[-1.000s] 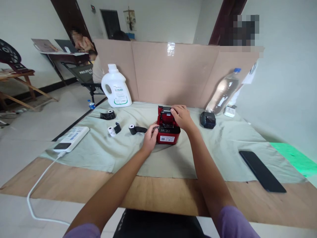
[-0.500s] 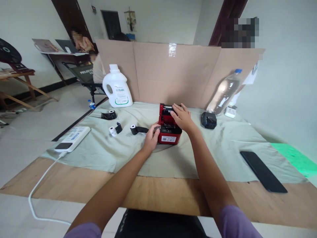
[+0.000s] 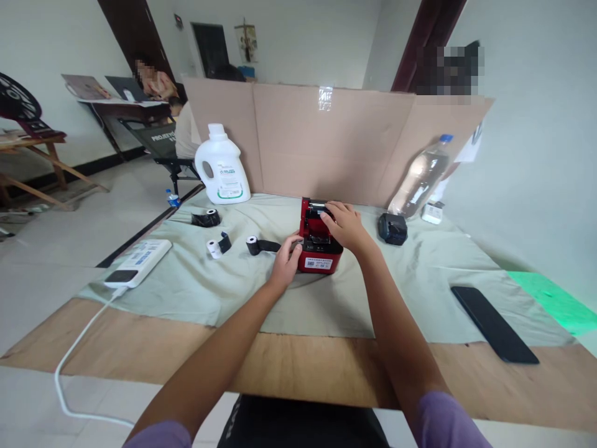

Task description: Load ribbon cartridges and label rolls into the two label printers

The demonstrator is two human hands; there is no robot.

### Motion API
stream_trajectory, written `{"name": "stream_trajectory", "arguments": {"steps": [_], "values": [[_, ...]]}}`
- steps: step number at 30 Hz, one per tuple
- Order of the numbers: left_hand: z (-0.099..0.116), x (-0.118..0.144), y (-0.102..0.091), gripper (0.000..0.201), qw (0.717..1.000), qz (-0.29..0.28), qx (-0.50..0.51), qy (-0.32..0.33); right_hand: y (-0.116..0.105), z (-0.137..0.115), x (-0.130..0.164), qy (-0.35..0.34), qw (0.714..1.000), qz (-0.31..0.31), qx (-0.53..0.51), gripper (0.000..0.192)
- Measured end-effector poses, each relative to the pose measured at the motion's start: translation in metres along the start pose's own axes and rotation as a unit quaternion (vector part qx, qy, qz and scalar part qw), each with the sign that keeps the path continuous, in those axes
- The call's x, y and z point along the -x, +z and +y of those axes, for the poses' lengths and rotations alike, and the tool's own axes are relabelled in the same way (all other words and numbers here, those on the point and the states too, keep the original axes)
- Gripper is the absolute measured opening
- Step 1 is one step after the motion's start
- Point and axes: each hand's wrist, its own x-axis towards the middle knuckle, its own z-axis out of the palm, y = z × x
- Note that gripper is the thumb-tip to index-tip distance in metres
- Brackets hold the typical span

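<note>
A small red label printer (image 3: 319, 256) stands on the pale green cloth (image 3: 242, 286) in the middle of the table. My left hand (image 3: 285, 261) grips its left front corner. My right hand (image 3: 346, 228) rests on top of the printer, with the fingers over its black open compartment. A black paper roll (image 3: 260, 245) lies just left of the printer, close to my left hand. Another small white and black roll (image 3: 216, 244) lies further left.
A white jug (image 3: 221, 167) and a black tape roll (image 3: 206, 218) sit at back left, a water bottle (image 3: 421, 177) and a small black device (image 3: 392, 228) at back right. A phone (image 3: 493, 323) lies right, a white power bank (image 3: 138, 262) left. Cardboard screen (image 3: 326, 137) stands behind.
Both hands stay on the printer; my right hand has shifted slightly on top of it. The view has moved a little.
</note>
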Motion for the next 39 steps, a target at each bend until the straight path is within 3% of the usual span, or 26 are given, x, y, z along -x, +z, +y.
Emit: {"name": "stream_trajectory", "arguments": {"steps": [7, 12, 20, 24, 27, 34, 39], "values": [[-0.001, 0.000, -0.001, 0.030, 1.000, -0.003, -0.002, -0.004, -0.006, -0.007, 0.002, -0.023, 0.999, 0.023, 0.012, 0.045], [-0.004, -0.001, -0.001, 0.030, 1.000, -0.002, 0.000, -0.004, -0.006, -0.009, 0.003, -0.026, 1.000, -0.010, 0.010, 0.037], [-0.006, -0.001, 0.000, 0.028, 1.000, 0.001, 0.002, 0.006, 0.011, 0.008, -0.022, -0.034, 0.992, -0.120, -0.007, 0.034], [-0.006, -0.002, 0.000, 0.027, 1.000, 0.002, 0.000, 0.010, 0.022, 0.015, -0.046, -0.022, 0.958, -0.279, 0.063, 0.042], [-0.005, -0.002, 0.000, 0.027, 1.000, 0.000, 0.004, 0.010, 0.029, 0.015, -0.060, -0.003, 0.929, -0.359, 0.088, 0.044], [-0.002, -0.001, 0.000, 0.026, 1.000, -0.002, 0.005, 0.016, 0.040, 0.000, -0.077, 0.002, 0.900, -0.418, 0.126, 0.027], [-0.001, -0.002, -0.001, 0.025, 1.000, 0.002, -0.003, 0.026, 0.012, -0.010, -0.070, -0.014, 0.906, -0.396, 0.147, 0.023]]}}
